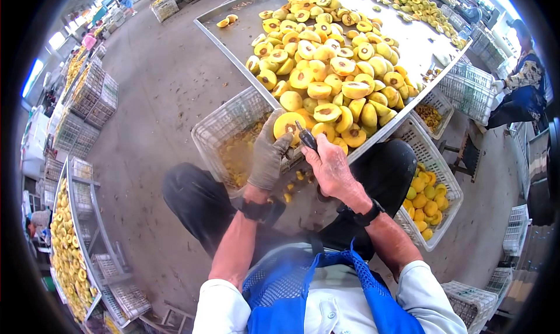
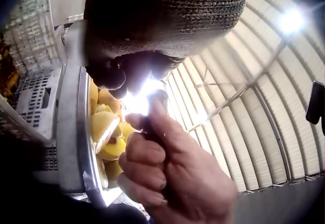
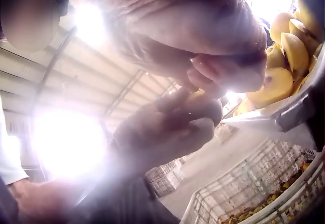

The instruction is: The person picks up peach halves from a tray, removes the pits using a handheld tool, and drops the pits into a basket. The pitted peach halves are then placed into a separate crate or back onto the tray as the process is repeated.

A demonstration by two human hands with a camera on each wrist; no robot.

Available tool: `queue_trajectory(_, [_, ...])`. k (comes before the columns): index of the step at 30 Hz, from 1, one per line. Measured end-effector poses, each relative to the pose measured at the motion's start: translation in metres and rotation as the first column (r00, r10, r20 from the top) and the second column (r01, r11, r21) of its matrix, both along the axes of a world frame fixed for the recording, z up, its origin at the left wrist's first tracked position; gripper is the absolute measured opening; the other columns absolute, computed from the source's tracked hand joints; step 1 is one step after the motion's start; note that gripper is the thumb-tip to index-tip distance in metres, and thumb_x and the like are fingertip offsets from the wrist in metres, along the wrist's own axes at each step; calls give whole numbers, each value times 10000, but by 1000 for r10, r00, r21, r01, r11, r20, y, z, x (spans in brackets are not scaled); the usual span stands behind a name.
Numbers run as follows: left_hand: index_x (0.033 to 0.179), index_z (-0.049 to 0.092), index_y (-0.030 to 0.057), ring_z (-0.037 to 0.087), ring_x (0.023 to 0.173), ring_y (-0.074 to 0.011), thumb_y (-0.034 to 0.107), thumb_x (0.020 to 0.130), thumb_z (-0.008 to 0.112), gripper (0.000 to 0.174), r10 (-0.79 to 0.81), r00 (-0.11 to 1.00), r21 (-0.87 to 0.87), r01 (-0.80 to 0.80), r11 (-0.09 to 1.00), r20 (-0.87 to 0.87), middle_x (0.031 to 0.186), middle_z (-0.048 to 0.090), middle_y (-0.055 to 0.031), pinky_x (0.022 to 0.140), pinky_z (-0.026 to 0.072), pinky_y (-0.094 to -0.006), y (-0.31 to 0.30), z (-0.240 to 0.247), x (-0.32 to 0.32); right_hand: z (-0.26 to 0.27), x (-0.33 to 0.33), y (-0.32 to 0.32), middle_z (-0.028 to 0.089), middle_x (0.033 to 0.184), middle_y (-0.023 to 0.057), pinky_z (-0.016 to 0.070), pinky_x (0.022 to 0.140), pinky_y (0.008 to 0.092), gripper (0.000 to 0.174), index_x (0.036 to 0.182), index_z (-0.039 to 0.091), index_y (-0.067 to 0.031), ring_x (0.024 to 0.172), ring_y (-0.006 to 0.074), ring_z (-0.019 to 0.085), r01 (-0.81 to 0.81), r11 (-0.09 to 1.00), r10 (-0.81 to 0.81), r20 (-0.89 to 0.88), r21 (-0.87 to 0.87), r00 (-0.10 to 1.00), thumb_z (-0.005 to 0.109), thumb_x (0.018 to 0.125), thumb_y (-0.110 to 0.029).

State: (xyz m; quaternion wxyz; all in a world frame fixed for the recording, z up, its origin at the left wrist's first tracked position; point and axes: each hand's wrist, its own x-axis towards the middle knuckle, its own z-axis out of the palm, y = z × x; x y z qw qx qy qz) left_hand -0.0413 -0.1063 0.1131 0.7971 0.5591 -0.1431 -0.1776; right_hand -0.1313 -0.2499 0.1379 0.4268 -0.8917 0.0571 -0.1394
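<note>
In the head view my left hand (image 1: 265, 160), in a grey-brown knit glove, grips a yellow peach half (image 1: 286, 123) with its cut face up. My bare right hand (image 1: 332, 166) holds a small tool with a dark handle (image 1: 307, 139). Its thin metal tip overlaps the cut face near the reddish-brown centre. Both hands are close together over the near edge of a metal table (image 1: 233, 48), beside a heap of peach halves (image 1: 318, 66). From the left wrist, the curled fingers of the right hand (image 2: 177, 168) show, while glare hides the tool's tip.
A crate (image 1: 201, 124) with orange-brown scraps stands below the table's near left corner. Near my right knee, another crate (image 1: 449, 200) holds yellow peaches (image 1: 424, 200). Stacked crates (image 1: 87, 101) line the far left, and a person (image 1: 525, 80) sits at right. Scraps lie on the floor between my legs.
</note>
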Motion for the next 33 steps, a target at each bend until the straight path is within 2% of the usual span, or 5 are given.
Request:
queue_trajectory(12, [1502,452,-10,613,1047,-128,109,1003,659,553,230,964,165,-250,954,132,1289,637,-102,861,552,-261,-17,-1,-16,-12,3,12,611,736,315,470,648,556,212,962,501,46,775,530,621,40,996,-40,-1,-85,999,636,971,-118])
queue_trajectory(16, [1488,455,-28,620,1133,-176,114,1002,652,544,250,865,308,-404,861,436,1307,644,-147,975,521,-317,-13,-15,-11,-18,6,14,608,744,322,465,653,563,198,936,508,45,782,535,614,40,998,-40,-9,-55,999,631,959,-109])
queue_trajectory(22, [1511,456,18,623,1240,-250,193,985,672,594,189,948,366,-276,889,255,1367,634,-181,1043,480,-341,-8,0,-14,-44,8,-1,604,767,341,452,655,567,182,911,508,46,796,556,590,-156,984,161,47,-84,986,606,956,-101])
queue_trajectory(25, [1513,457,25,626,1246,-284,165,978,667,591,199,919,387,-329,861,339,1381,622,-208,1046,481,-349,-4,-14,-6,-19,8,10,605,769,342,450,664,564,195,926,500,48,804,549,593,-52,998,48,-154,-26,987,607,962,-110])
queue_trajectory(33, [1462,504,19,643,1202,-324,94,963,656,527,74,897,417,-274,867,436,1305,642,-233,1008,500,-373,9,2,0,-4,4,6,596,771,313,460,649,531,168,937,510,33,766,504,608,-225,933,217,-60,-282,974,608,962,-101])
